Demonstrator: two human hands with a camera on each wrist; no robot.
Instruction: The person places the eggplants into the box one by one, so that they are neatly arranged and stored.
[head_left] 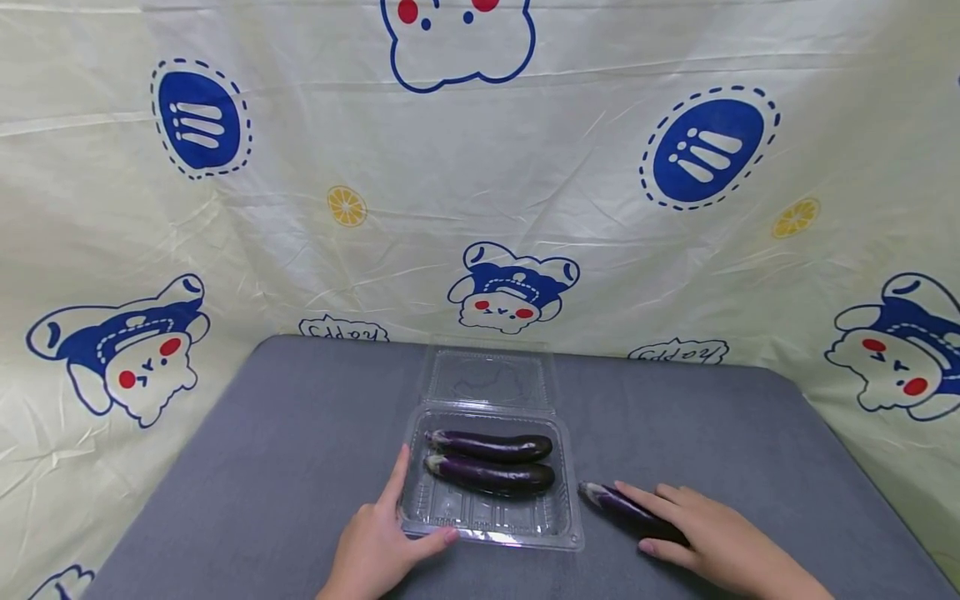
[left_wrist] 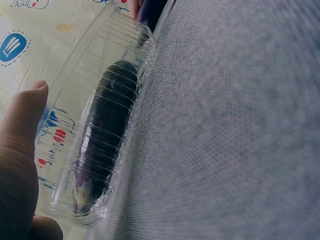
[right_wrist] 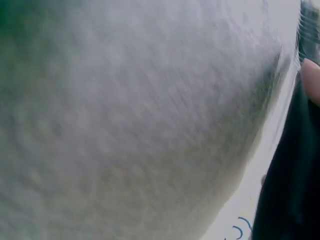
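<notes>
Two dark purple eggplants [head_left: 491, 476] lie side by side in a clear plastic clamshell box [head_left: 517, 521], stems to the left. At the box's front left corner is my left hand [head_left: 378, 537], forefinger along the left side and thumb on the front rim. The left wrist view shows that thumb [left_wrist: 27, 117] beside the ribbed wall, with an eggplant [left_wrist: 106, 132] seen through it. To the right of the box, my right hand [head_left: 708, 533] grips a third eggplant [head_left: 626, 511] on the table, thumb on its near side. This eggplant [right_wrist: 287, 175] fills the right wrist view's edge.
The box's lid [head_left: 487, 377] is folded back flat behind it, towards the rear edge of the grey cloth-covered table [head_left: 300, 450]. A pale printed curtain [head_left: 585, 167] hangs behind the table and at both sides.
</notes>
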